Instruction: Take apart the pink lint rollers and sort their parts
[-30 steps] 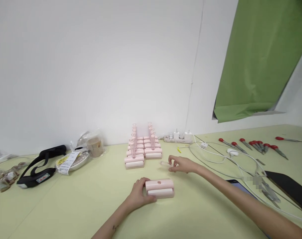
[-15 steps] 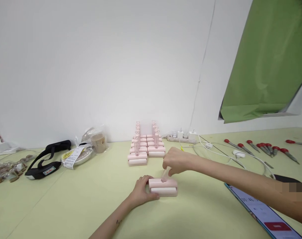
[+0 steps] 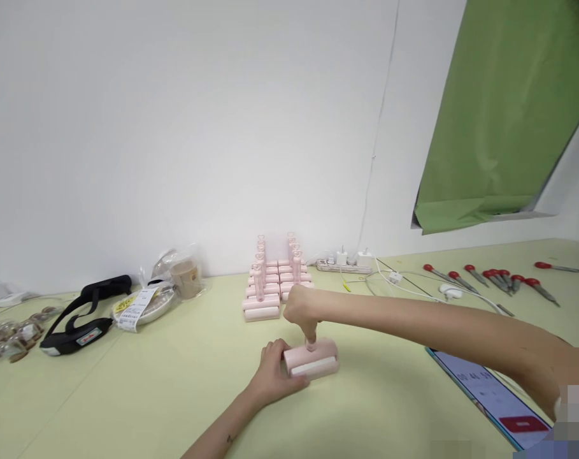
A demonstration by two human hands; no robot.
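Observation:
A pink lint roller with a white strip along its front lies on the table in front of me, its right end turned slightly up in the picture. My left hand grips the roller's left end, thumb along the front and fingers behind. My right hand is closed around the upright handle, which it mostly hides. Behind them stand two rows of matching pink lint rollers, handles up, against the wall. The right hand partly covers the front of the right-hand row.
To the right lie a phone showing a timer, white cables, a power strip and several red-ended tools. On the left are a black strap, a wrapped plate, a bagged cup and small packaged items.
My right hand has swung left and its wrist has turned over the handle. The roller body has rotated a little, still held by my left hand. The whole view has shifted slightly.

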